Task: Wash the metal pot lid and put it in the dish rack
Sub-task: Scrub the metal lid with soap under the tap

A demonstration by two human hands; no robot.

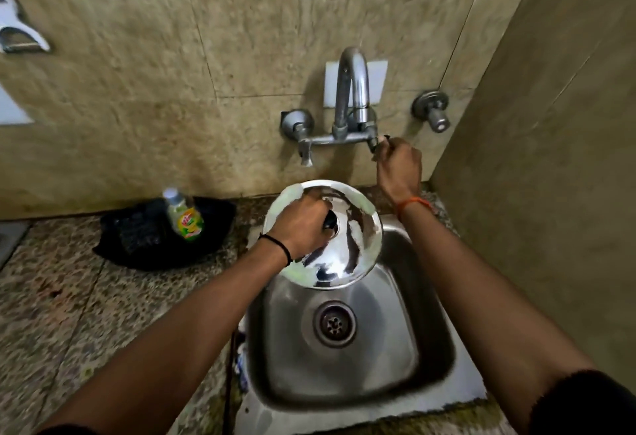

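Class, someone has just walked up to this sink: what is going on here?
A person's left hand holds a round shiny metal pot lid by its black knob over the steel sink. The right hand grips the right handle of the wall-mounted chrome tap. No water is visibly running.

From my feed the counter [51, 297] is speckled granite-type stone, running along the tiled wall. A steel sink [426, 341] is set into it on the right. On the left, up against the wall, sits a black basket [137, 238] with a small dish soap bottle [184, 216] leaning inside.
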